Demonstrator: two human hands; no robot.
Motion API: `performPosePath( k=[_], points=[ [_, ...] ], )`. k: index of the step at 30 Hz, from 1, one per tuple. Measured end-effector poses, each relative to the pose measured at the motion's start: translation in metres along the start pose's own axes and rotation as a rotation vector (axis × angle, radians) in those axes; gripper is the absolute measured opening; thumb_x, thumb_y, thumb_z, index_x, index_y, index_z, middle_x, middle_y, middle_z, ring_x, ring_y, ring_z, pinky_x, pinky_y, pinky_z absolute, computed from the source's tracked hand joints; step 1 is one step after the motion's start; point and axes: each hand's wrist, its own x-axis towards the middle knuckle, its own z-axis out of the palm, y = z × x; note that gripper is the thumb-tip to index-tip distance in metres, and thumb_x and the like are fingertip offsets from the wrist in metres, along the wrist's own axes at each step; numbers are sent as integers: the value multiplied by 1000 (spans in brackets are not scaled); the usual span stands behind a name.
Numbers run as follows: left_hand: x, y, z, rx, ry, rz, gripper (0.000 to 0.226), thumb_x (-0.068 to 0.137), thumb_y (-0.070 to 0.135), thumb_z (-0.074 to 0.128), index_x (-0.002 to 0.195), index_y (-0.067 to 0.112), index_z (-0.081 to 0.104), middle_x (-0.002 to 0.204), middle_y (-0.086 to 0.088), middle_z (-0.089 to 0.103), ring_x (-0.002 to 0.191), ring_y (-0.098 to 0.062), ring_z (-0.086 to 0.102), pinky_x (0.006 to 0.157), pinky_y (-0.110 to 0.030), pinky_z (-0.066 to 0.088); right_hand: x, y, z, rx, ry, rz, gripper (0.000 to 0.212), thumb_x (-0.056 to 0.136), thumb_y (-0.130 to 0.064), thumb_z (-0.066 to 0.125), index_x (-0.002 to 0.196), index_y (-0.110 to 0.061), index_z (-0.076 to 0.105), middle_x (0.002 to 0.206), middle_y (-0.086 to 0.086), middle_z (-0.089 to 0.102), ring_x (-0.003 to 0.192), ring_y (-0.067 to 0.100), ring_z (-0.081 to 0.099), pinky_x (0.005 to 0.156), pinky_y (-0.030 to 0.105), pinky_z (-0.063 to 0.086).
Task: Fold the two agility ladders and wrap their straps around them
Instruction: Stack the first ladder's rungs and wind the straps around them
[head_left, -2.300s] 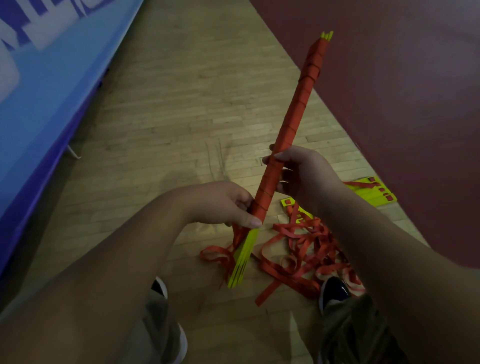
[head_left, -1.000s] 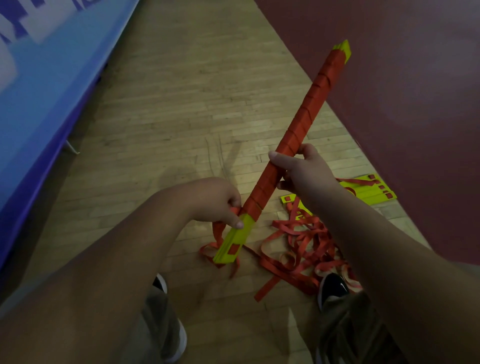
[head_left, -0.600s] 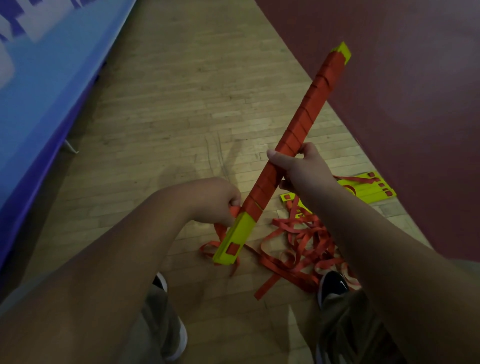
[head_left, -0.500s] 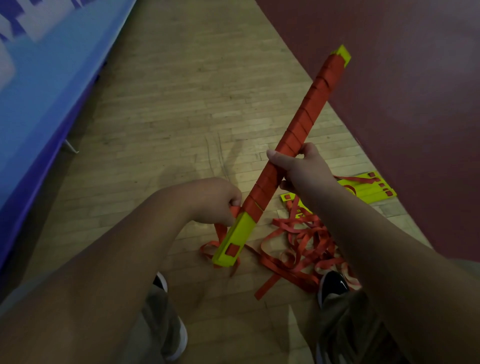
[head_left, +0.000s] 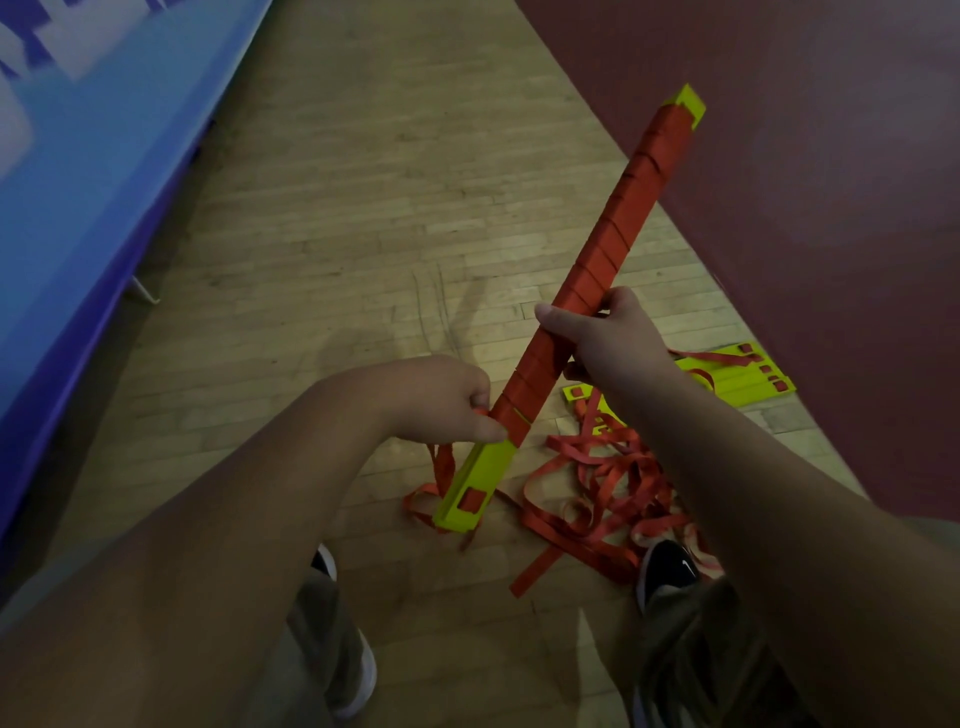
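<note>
A folded agility ladder (head_left: 618, 234), a bundle of yellow rungs wound in red strap, slants from lower left to upper right in front of me. My right hand (head_left: 608, 338) grips it around the middle. My left hand (head_left: 447, 395) pinches the loose red strap (head_left: 444, 467) beside the bundle's bare yellow lower end. The second ladder's yellow rungs (head_left: 737, 382) lie flat on the floor to the right, with its red straps (head_left: 608, 493) in a tangled heap.
I stand on a wooden plank floor (head_left: 363, 208). A blue padded mat (head_left: 78, 156) borders the left side and a dark red mat (head_left: 805, 156) the right. My two shoes (head_left: 665, 571) are at the bottom, the right one touching the strap heap.
The bundle has turned about its long axis, now showing the flat yellow face with a slot at its lower end. My left hand stays at the strap, my right hand keeps its hold.
</note>
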Motion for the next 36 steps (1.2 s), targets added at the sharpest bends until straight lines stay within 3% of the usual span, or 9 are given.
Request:
performPosePath(
  k=[5,13,18,22,26,31,33,36],
  points=[
    [6,2,5,2,79,20,41,91,61,79,99,22,67,99,-1,69,90,-18,66,72,-35,49,2,2,1,17,15,32,51,87,-38,93,121,-19,60,109,5,74,91,20,75,67,33,61],
    [9,-2,8,-16,126,28,45,86,69,79,89,25,70,91,-3,71,86,-22,70,74,-40,56,4,4,-2,-15,-19,40,53,85,-46,93,120,-20,62,111,6,75,95,23,77,72,35,63],
    [7,-5,5,-62,112,42,41,90,64,78,93,24,73,96,-6,72,88,-22,69,73,-36,50,-1,-3,-4,42,-120,105,61,86,-44,93,127,-16,59,110,7,79,78,16,66,61,33,58],
    [1,-11,-5,-193,100,94,37,90,62,79,94,26,75,98,-10,74,80,-17,63,72,-36,48,-9,-16,-5,110,-302,159,50,98,-22,78,136,-17,47,113,7,85,62,14,46,58,31,44],
    [-1,-14,-8,-227,127,115,33,90,62,80,93,29,77,97,-5,75,87,-21,70,76,-37,52,-15,-20,-4,170,-342,128,49,100,-9,70,141,-15,44,116,9,84,61,16,40,59,33,40],
    [-1,-15,-13,-300,121,112,23,89,56,83,107,41,82,98,11,78,93,-9,73,86,-35,58,-14,-19,-2,207,-313,121,52,99,-7,71,142,-21,46,114,9,84,66,16,53,58,32,44],
    [-2,-17,-15,-332,92,131,22,89,55,84,104,38,83,91,12,78,86,-6,73,85,-35,60,-14,-20,-1,208,-301,119,50,100,-8,71,142,-23,48,113,9,84,63,13,64,57,31,45],
    [-3,-18,-17,-343,51,145,23,90,53,84,100,33,83,82,11,76,77,-4,72,79,-32,58,-14,-18,1,223,-277,118,50,100,-8,72,142,-21,48,113,11,84,53,7,64,55,30,43]
  ],
)
